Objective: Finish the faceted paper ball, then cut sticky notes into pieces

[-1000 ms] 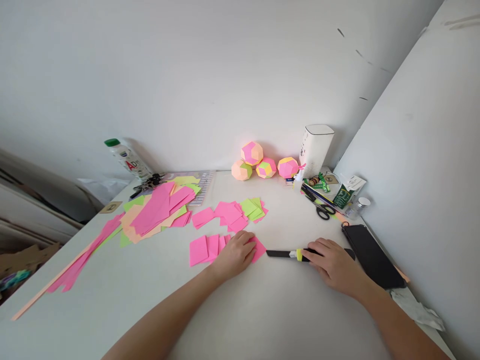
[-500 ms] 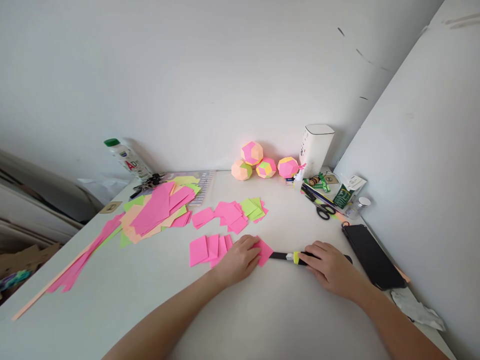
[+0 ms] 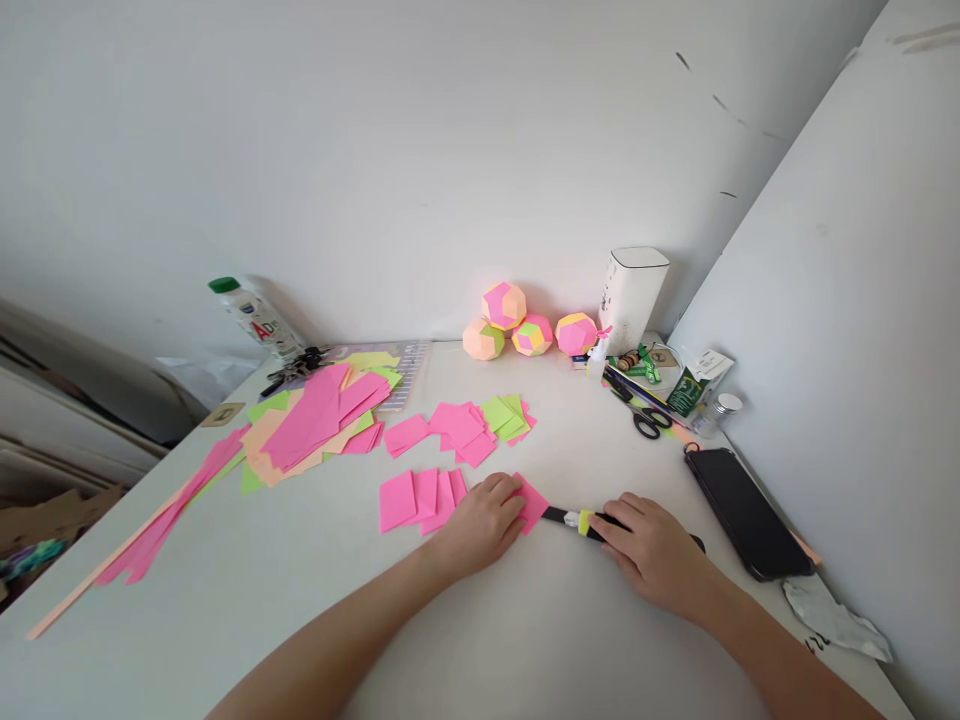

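My left hand (image 3: 481,521) lies flat on a pink paper square (image 3: 531,502) near the table's front middle, pressing it down. Just left of it lies a fan of several more pink squares (image 3: 417,495). My right hand (image 3: 651,551) grips a black utility knife with a yellow slider (image 3: 580,520); its tip touches the right edge of the held square. The knife's rear end sticks out behind my right hand.
Loose pink and green squares (image 3: 480,423) lie further back. Long pink, orange and green strips (image 3: 311,418) are piled at the left. Three paper balls (image 3: 529,331), a white container (image 3: 630,293), scissors (image 3: 646,419) and a black phone (image 3: 743,512) sit at the right.
Both hands have drawn closer to me. The knife has slid left until its tip meets the pink square, which my left hand has pulled along.
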### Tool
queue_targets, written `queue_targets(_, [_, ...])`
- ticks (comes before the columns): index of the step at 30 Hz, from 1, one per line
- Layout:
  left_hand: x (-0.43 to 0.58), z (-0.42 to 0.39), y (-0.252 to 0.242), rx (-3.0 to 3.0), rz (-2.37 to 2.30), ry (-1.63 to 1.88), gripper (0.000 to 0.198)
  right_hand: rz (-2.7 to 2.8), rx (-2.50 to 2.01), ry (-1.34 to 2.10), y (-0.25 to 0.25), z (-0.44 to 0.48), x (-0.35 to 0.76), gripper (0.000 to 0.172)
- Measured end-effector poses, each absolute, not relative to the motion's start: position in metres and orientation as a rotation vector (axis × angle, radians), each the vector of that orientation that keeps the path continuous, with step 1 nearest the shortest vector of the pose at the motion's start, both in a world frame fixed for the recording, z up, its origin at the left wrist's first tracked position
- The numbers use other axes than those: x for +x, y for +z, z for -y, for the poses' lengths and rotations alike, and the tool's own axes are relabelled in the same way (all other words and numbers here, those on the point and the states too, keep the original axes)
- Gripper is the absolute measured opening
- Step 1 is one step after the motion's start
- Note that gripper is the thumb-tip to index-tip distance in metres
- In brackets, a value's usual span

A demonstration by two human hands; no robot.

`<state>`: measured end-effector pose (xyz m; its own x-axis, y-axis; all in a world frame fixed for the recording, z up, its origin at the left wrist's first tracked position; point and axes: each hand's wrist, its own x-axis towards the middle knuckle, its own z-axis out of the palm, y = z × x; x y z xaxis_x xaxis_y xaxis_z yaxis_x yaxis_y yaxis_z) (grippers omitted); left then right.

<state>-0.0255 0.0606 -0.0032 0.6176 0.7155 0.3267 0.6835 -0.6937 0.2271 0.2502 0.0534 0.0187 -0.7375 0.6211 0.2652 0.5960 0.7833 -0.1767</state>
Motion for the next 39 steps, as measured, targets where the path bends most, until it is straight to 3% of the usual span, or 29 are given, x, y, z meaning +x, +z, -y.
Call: queue_targets(39, [-0.027,-0.061,-0.005,2.810,-1.202,0.568,0.019,2.624,-1.019,0.086,0.014,-0.057,0.250,0.032])
